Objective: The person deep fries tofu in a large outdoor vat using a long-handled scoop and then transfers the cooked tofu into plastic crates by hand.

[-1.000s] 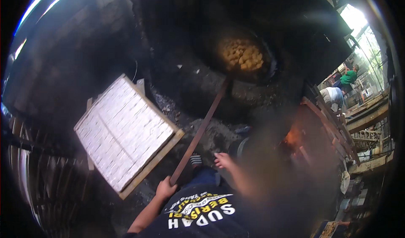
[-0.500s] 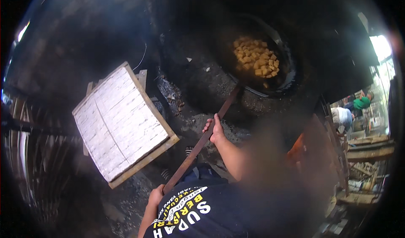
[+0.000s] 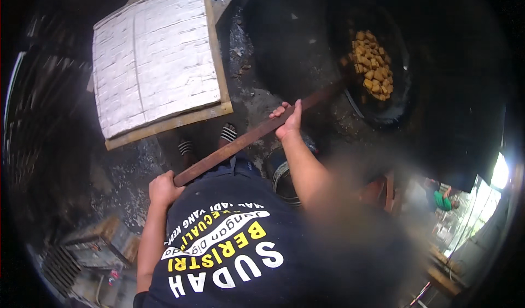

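- At the far lower left, a grey boxy object (image 3: 95, 248) with a dark slatted piece beside it; its kind is hard to tell.
- Next, up top, a broad white slab (image 3: 156, 51) scored into small blocks lies on a wooden board (image 3: 172, 126), whose pale edge shows along the near and right sides.
- Below the slab, the left grip (image 3: 164, 188) is clenched around the near end of a long wooden pole (image 3: 235, 144).
- Striped sandals (image 3: 228, 132) show just beyond the pole, above the dark printed shirt (image 3: 219, 242).
- The pole, the thing in hand, slants up and rightward across the person's front to a wide dark pan.
- A round dark container (image 3: 284, 179) stands just below the right forearm.
- The right grip (image 3: 290, 123) grasps the pole farther along, thumb and fingers on opposite sides.
- The pan (image 3: 403, 99) holds golden-brown chunks (image 3: 374, 67); the pole's far end is lost in shadow near them.
- At far right, a person in green (image 3: 444, 200) is partly visible.
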